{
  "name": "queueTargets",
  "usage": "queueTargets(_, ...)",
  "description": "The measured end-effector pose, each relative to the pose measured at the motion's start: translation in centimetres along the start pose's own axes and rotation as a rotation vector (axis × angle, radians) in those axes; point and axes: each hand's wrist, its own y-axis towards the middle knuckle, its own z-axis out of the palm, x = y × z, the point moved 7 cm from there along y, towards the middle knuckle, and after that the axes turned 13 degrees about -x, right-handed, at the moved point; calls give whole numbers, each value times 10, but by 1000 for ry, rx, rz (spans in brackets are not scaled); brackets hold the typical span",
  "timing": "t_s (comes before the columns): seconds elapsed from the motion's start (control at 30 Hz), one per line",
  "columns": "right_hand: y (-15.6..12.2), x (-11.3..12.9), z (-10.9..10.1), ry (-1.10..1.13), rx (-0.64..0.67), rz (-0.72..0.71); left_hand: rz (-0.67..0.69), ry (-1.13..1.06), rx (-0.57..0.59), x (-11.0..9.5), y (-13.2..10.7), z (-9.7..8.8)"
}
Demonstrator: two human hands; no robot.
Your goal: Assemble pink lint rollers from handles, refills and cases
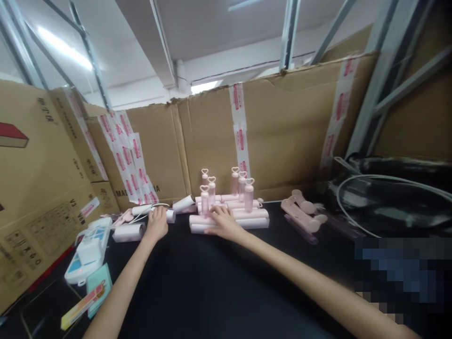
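My left hand is at the back left of the black table, its fingers curled down over a white cylindrical piece. A thin white cable loops beside these fingers. Toward the middle, my right hand rests on the front pink-and-white bar, thumb at its front side and fingers over the top. Behind that bar lie similar pink bars in rows. Several clear pink tubes with heart-shaped loops stand upright on them. The undersides of both hands are hidden.
More white cylinders lie at the left, near a white-and-blue power strip with a plugged-in adapter. A teal packet is in front. Pink folding parts lie right. Cardboard walls close off the back; coiled cable sits far right.
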Motion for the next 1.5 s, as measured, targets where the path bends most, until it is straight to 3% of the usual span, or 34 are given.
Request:
queueTargets(0.13, -27, -6, -14, -125, -80, 26, -11, 0, 44, 20, 2, 10)
queueTargets(0.33, -79, -18, -37, -333, 0, -42, -2, -35, 109, 23, 10, 17)
queueTargets(0.43, -77, -16, -38, -300, 0, -40, 15, -34, 158, 21, 24, 14)
queueTargets(0.57, -48, -10, -34, -313, -23, -17, 83, -46, 234, 6, 34, 7)
queueTargets(0.7, -33, -7, -28, -355, 28, -2, 133, -90, 298, -12, 19, 3)
queueTargets(0.9, -71, -10, -33, -381, 203, 44, 125, -133, 401, -21, -29, -11)
queueTargets(1.0, -90, -18, -49, -357, 262, 54, 153, -209, 389, -46, -47, -34)
queueTargets(1.17, -90, -39, -76, -325, 245, 104, 226, -622, 235, -112, -59, -62)
queueTargets(1.27, -82, -32, -78, 12, 127, 115, 179, -800, 175, -121, -65, -53)
queueTargets(1.37, -85, -20, -65, 547, 58, 233, 40, -951, 263, -112, -74, -34)
queueTargets(1.43, -91, -20, -51, 798, 28, 451, 0, -992, 224, -108, -75, -34)
queueTargets(1.5, -100, -25, -38, 1063, -6, 772, 28, -929, 60, -109, -70, -48)
